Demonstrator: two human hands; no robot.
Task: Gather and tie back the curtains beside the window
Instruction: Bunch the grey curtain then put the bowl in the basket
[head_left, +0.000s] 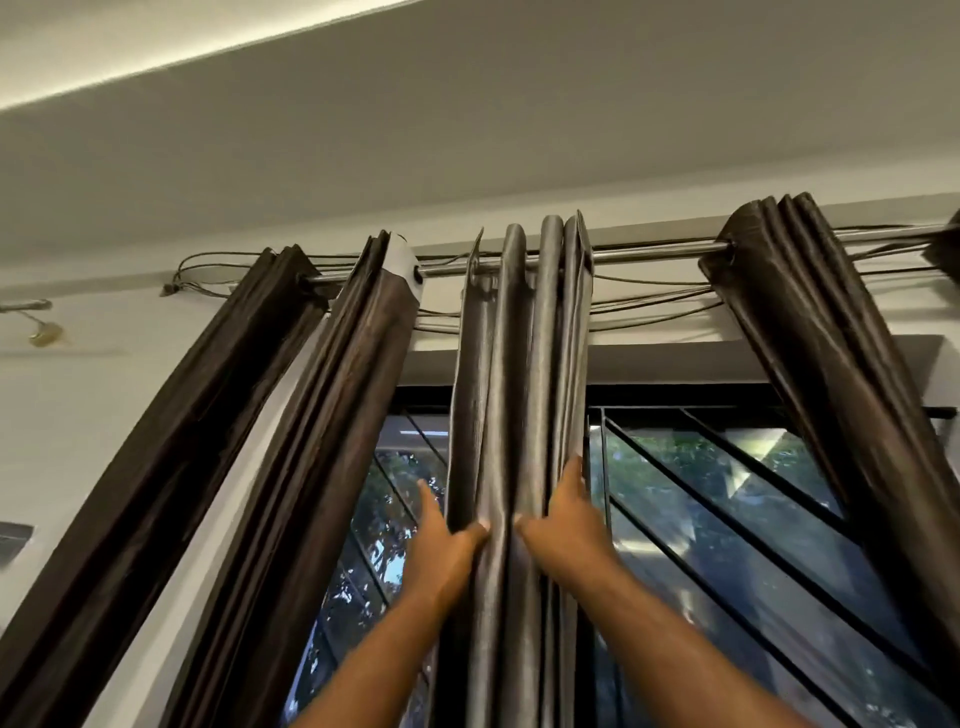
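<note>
A grey curtain (519, 374) hangs bunched in narrow folds from the middle of a metal rod (654, 250). My left hand (448, 540) grips its left folds, thumb on the front and fingers behind the fabric. My right hand (569, 525) grips the right folds at the same height, thumb pressing toward the middle, fingers wrapped round the right edge. Both arms reach up from below. Dark brown curtains hang gathered at the far left (171, 467), left of centre (332, 441) and at the right (841, 374).
Behind the curtains is a window (727, 519) with black diagonal bars and trees outside. Thin cables (649, 306) run along the wall behind the rod. A small wall fitting (44, 330) sits at the far left. The ceiling is close above.
</note>
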